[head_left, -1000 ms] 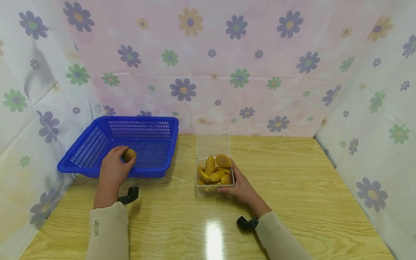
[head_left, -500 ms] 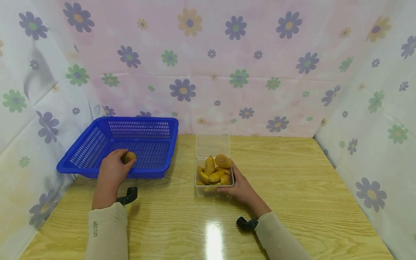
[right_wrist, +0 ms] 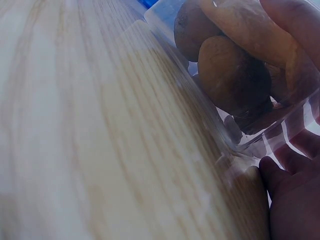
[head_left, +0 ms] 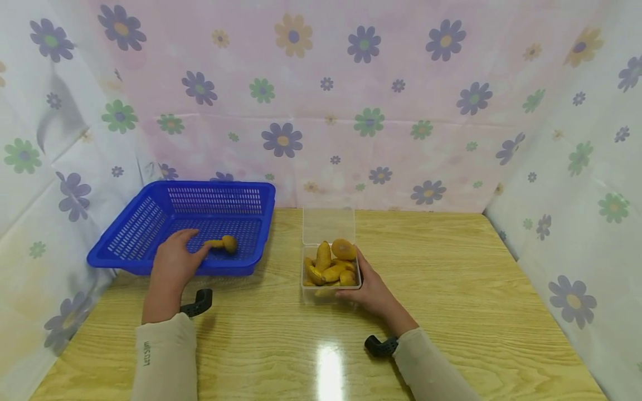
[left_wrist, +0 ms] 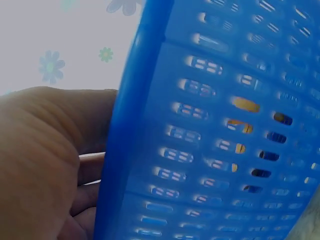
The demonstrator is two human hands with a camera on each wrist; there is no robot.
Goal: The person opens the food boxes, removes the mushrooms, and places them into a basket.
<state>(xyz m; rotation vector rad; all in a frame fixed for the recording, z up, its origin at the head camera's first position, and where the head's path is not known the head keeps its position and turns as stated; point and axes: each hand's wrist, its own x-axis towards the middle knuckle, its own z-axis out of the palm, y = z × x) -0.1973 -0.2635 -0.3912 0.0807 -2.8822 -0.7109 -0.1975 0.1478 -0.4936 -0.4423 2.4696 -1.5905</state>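
A yellow-brown mushroom (head_left: 229, 244) lies on its side in the blue plastic basket (head_left: 268, 223), its stalk pointing left. My left hand (head_left: 176, 257) reaches over the basket's near rim, thumb and fingers spread apart, the thumb tip right at the stalk end. In the left wrist view, bits of yellow show through the slots of the basket wall (left_wrist: 145, 100). My right hand (head_left: 370, 287) grips the near right corner of a clear plastic box (head_left: 313, 294), its thumb along the front. Several yellow-brown mushroom-like pieces (head_left: 323, 256) fill the box; one round cap sits at its back right.
The box's clear lid (head_left: 328, 223) stands open at the back. Flower-print cloth (head_left: 321, 100) hangs behind and on both sides of the wooden table (head_left: 451, 278). Dark wrist mounts (head_left: 200, 302) stick out inward from each forearm.
My left hand has let go of the mushroom, which now lies to the right of the fingers in the basket. My right hand and the box have stayed in place.
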